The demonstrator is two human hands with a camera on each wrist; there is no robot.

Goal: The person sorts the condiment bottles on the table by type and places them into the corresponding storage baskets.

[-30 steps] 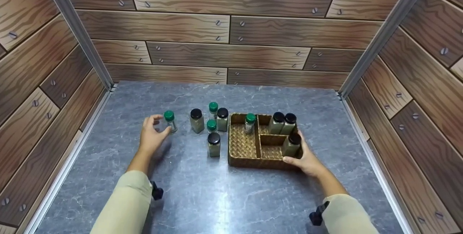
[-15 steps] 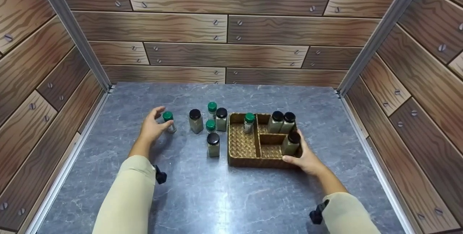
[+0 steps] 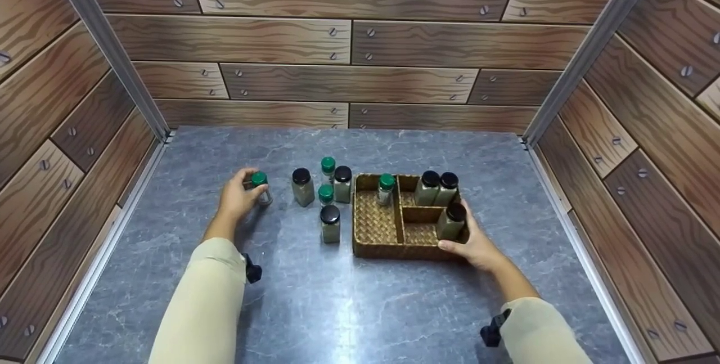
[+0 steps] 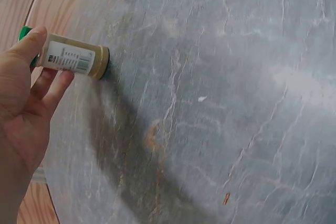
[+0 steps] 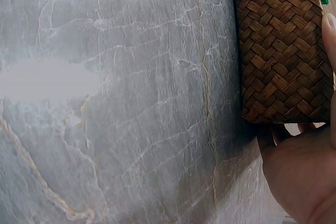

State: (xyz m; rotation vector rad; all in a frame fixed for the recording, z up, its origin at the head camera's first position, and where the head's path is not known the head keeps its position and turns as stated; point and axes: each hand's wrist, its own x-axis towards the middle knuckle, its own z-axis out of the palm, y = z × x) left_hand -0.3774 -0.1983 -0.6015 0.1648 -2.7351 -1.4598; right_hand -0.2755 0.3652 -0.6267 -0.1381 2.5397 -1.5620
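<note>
On counter (image 3: pixel 304 308), woven tray (image 3: pixel 405 252): four jars (image 3: pixel 427 192) inside, five outside. Left hand (image 3: pixel 236 201) grips green-capped jar (image 4: pixel 73 59), base contact unclear; right hand (image 3: pixel 481 248) holds woven tray.

Looks like a lab-style test booth — walled on three sides with wood-print panels (image 3: pixel 270 40), framed by metal corner posts (image 3: pixel 108 43) — fitted with a grey marbled worktop (image 3: pixel 422 308).
</note>
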